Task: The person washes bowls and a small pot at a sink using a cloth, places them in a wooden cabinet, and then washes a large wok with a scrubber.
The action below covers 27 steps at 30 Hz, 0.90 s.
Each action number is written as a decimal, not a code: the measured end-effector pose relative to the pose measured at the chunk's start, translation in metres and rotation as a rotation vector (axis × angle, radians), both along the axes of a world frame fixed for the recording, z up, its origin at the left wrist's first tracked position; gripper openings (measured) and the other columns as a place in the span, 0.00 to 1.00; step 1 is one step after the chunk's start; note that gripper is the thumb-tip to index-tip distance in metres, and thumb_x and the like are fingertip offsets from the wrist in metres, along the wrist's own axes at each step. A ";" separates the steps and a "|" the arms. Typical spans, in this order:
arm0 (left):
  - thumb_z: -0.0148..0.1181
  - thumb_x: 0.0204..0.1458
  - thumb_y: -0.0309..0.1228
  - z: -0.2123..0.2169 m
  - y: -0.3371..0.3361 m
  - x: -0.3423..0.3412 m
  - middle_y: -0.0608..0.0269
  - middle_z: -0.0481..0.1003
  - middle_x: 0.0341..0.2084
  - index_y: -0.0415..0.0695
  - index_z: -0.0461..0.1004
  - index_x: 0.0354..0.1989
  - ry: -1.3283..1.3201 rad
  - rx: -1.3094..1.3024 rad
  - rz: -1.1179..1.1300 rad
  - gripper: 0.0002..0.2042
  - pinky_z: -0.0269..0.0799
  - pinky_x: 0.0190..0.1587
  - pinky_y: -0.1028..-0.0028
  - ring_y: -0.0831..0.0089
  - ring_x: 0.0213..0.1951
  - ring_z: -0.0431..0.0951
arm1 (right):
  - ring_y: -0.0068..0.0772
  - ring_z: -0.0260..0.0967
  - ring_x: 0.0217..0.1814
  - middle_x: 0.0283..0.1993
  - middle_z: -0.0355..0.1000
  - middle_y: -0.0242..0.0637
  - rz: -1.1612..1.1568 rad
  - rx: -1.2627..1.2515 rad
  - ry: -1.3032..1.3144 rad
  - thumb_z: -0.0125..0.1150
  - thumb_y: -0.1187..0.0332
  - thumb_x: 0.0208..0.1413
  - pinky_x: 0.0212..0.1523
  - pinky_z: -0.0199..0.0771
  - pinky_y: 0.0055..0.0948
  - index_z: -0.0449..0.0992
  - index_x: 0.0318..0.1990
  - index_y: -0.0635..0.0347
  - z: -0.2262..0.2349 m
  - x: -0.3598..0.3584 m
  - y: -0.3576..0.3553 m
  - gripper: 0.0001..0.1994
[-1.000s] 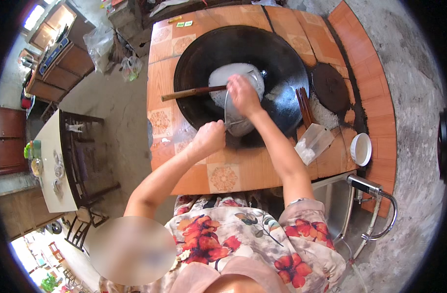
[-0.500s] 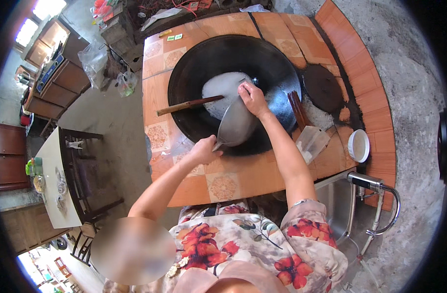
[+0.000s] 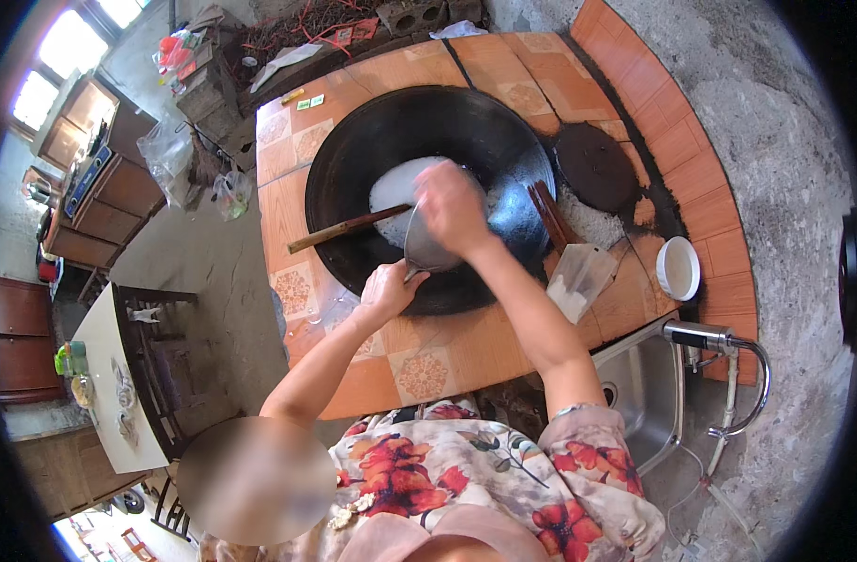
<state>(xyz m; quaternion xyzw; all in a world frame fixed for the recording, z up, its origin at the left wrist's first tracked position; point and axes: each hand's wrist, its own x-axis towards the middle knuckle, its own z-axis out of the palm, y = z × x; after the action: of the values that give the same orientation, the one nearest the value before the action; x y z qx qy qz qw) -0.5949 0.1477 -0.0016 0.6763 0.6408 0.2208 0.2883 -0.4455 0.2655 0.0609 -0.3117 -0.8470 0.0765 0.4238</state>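
Observation:
A wide black wok point(image 3: 353, 140) set in the tiled stove holds whitish, foamy liquid point(image 3: 388, 190). Over it a grey metal basin point(image 3: 428, 251) is tilted, its near end toward me. My left hand point(image 3: 388, 288) is closed around that near end. Across the basin's upper part lies my right hand point(image 3: 454, 208), smeared by motion; whether its fingers grip the rim or something else cannot be made out. The basin's inside is mostly hidden behind the right hand and forearm. A wooden stick point(image 3: 339, 231) rests on the wok's left rim with its far end in the liquid.
Brown wooden sticks point(image 3: 552, 215) lean on the wok's right rim, beside a translucent container point(image 3: 581, 283) with white stuff inside. Further right are a round dark lid-like disc point(image 3: 597, 167) and a white bowl point(image 3: 678, 269). A steel sink point(image 3: 648, 398) with a tap point(image 3: 700, 334) stands front right.
My right hand has come from the basin's far rim back over its upper part. The basin is drawn slightly toward me. The whole view has shifted and turned a little.

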 end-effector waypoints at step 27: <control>0.65 0.48 0.44 -0.003 0.009 -0.017 0.41 0.70 0.14 0.33 0.71 0.17 -0.148 0.059 -0.044 0.23 0.70 0.24 0.59 0.46 0.23 0.75 | 0.44 0.68 0.45 0.41 0.69 0.45 -0.125 -0.440 0.237 0.46 0.66 0.60 0.48 0.69 0.35 0.73 0.39 0.65 0.015 0.026 0.057 0.11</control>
<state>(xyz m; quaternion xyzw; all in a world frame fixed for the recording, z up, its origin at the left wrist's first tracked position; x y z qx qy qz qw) -0.6114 0.1566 -0.0048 0.6803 0.5959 0.2825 0.3198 -0.4198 0.3225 0.0760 -0.4369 -0.7334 0.2685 0.4462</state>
